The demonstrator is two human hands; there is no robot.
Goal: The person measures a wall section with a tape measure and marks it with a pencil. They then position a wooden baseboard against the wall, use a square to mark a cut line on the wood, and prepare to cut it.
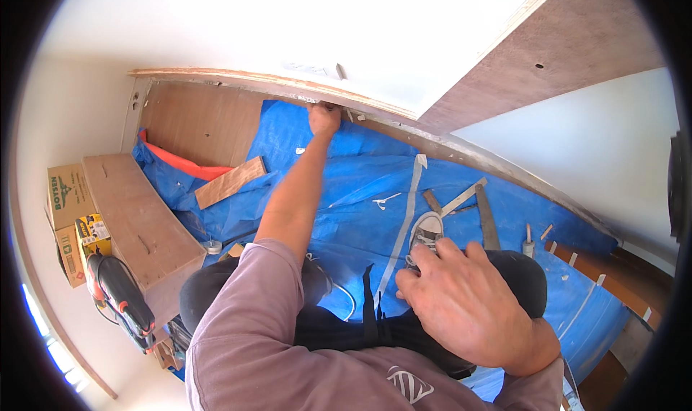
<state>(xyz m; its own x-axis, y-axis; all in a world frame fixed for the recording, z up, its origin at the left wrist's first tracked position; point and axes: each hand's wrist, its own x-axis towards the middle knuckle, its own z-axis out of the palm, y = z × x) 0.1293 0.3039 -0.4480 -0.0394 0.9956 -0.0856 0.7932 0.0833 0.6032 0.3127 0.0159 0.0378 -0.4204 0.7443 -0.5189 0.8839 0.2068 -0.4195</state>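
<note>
My left arm stretches forward to the lower edge of a white wall panel with a plywood-edged board (238, 77). My left hand (324, 121) is closed against that edge. A small dark thing shows at its fingers, but its kind is hidden. My right hand (465, 299) hovers above my right knee, back of the hand up. Its fingers are loosely bent and apart, and nothing shows in them. Below both arms, a blue tarp (346, 173) covers much of the floor, and my shoe (427, 231) rests on it.
Wood scraps (231, 182) and thin strips (488, 216) lie on the tarp. At left stands a wooden box (137, 209) beside cardboard cartons (70, 195), with a black and red power tool (119, 296) near it. A brown panel (548, 47) juts out at upper right.
</note>
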